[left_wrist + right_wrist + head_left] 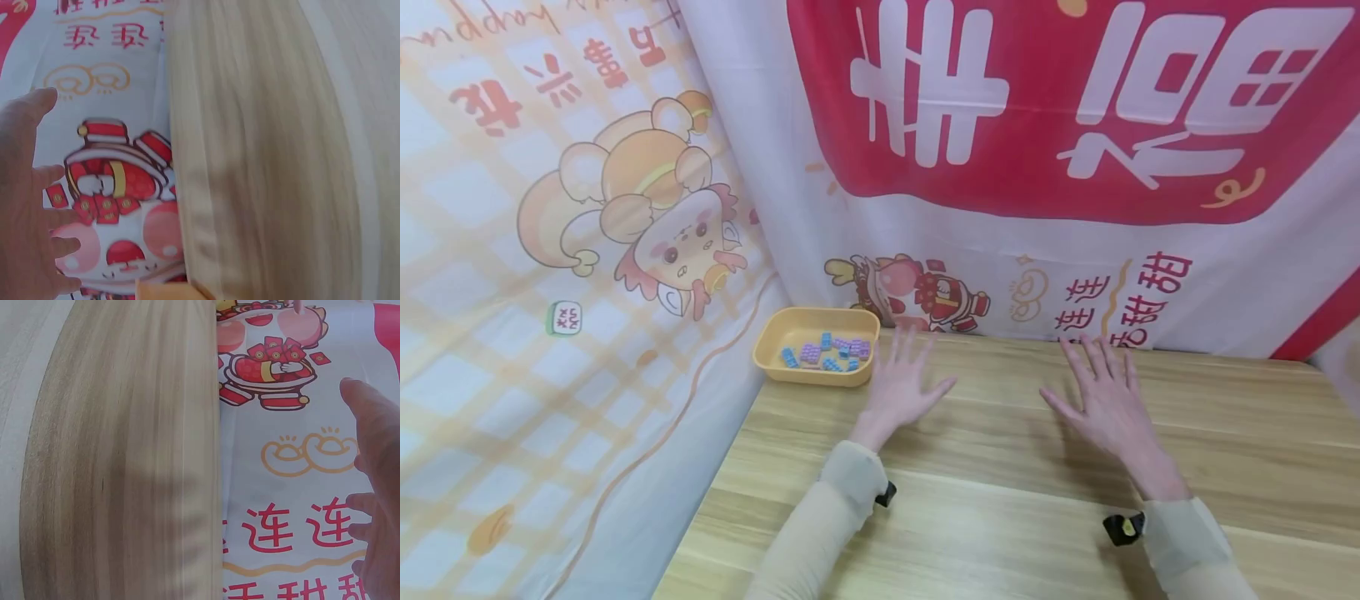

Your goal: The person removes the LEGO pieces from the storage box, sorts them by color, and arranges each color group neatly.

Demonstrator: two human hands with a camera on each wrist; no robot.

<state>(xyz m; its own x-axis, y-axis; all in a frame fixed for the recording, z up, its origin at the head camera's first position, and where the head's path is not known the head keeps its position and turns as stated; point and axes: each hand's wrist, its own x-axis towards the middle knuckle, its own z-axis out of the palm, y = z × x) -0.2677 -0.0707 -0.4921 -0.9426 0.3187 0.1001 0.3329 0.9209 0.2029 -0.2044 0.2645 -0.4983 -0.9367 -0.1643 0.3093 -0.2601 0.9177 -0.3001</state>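
Both hands hover over the wooden table with fingers spread and nothing held. My left hand (pixel 900 390) is just right of a yellow plastic basin (pixel 812 379), its fingers pointing to the back cloth. Inside that basin lie several small building blocks, some purple (pixel 810 353) and some blue (pixel 789 357). Farther right, my right hand (pixel 1108 408) is stretched out the same way, its thumb turned inward. In the left wrist view the left hand (pixel 28 200) shows at the left edge; the right wrist view has the right hand (pixel 378 481) at its right edge.
A wood-grain table (pixel 985 517) runs under both arms. Behind it hangs a white and red printed cloth (pixel 985 208), and a checked cloth (pixel 587 375) hangs along the left side. Each wrist wears a small black camera, one (pixel 1123 528) on the right.
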